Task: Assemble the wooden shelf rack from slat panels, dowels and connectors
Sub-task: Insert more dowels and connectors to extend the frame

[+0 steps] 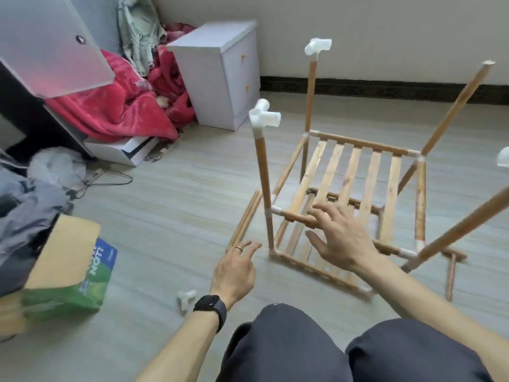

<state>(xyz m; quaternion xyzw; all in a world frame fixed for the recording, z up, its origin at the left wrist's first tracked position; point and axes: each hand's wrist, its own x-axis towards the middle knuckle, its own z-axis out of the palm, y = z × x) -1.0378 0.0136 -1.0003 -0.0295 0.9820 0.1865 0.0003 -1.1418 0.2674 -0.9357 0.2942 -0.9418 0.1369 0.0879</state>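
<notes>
Rack (351,172) stands on the floor at your one o'clock. Your right hand (341,244) is spread over its near rail, gripping nothing. Your left hand (234,274), relaxed and empty, is near loose dowels (248,213) at eleven o'clock.

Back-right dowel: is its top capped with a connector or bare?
Bare: the dowel ends in raw wood; the back-left post carries a white connector.

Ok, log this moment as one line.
left hand: open, by loose dowels | right hand: open, over rack front rail | spare connector: on floor
</notes>
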